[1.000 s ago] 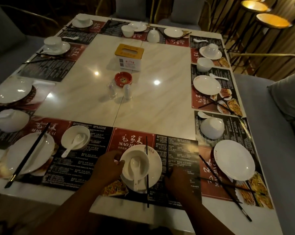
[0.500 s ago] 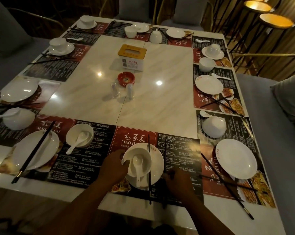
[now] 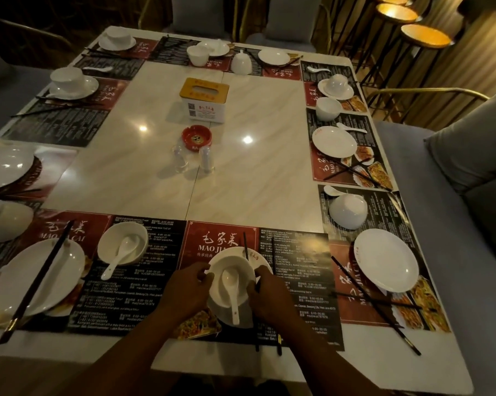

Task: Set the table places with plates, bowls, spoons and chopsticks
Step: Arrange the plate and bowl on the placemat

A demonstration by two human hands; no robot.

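At the near edge of the counter (image 3: 249,178), the left hand (image 3: 188,290) and right hand (image 3: 269,295) flank a white bowl (image 3: 243,267). The fingers (image 3: 202,275) of each curl against its rim, grasping it from either side. The bowl sits on a plate (image 3: 262,260) atop a red-and-black placemat (image 3: 218,238), with a spoon (image 3: 232,284) lying inside. Dark chopsticks (image 3: 245,245) lie just right of the bowl, partly under the right hand. Farther off, mid-counter, stand a red ashtray (image 3: 196,135) and a tissue box (image 3: 204,100).
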